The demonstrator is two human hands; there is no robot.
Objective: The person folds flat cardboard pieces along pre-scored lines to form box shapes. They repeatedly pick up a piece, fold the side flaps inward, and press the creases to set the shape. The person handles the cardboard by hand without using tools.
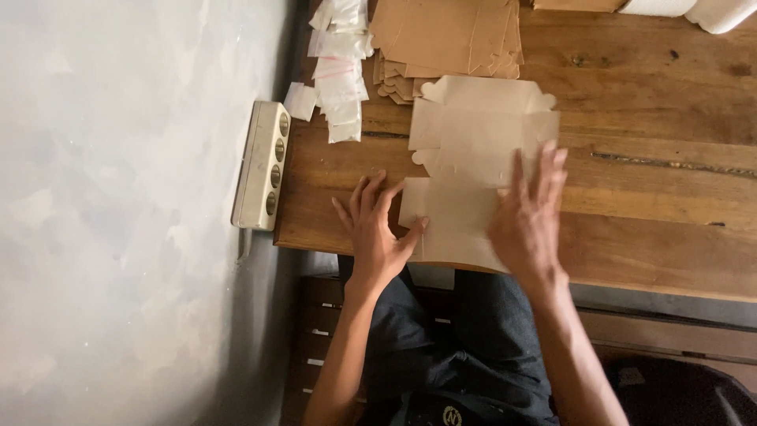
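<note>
A flat, unfolded pale brown cardboard box blank [473, 150] lies on the wooden table [654, 118] in front of me. My left hand [376, 229] rests with spread fingers on the table at the blank's lower left corner, the thumb touching its edge. My right hand [530, 221] lies flat on the blank's lower right part, fingers spread and pressing it down. Neither hand grips anything.
A stack of darker brown cardboard blanks [445, 39] lies beyond the flat blank. Several small clear plastic bags [339, 71] lie at the table's far left. A white power strip [262, 166] hangs at the table's left edge by the grey wall. White rolls [710, 9] sit far right.
</note>
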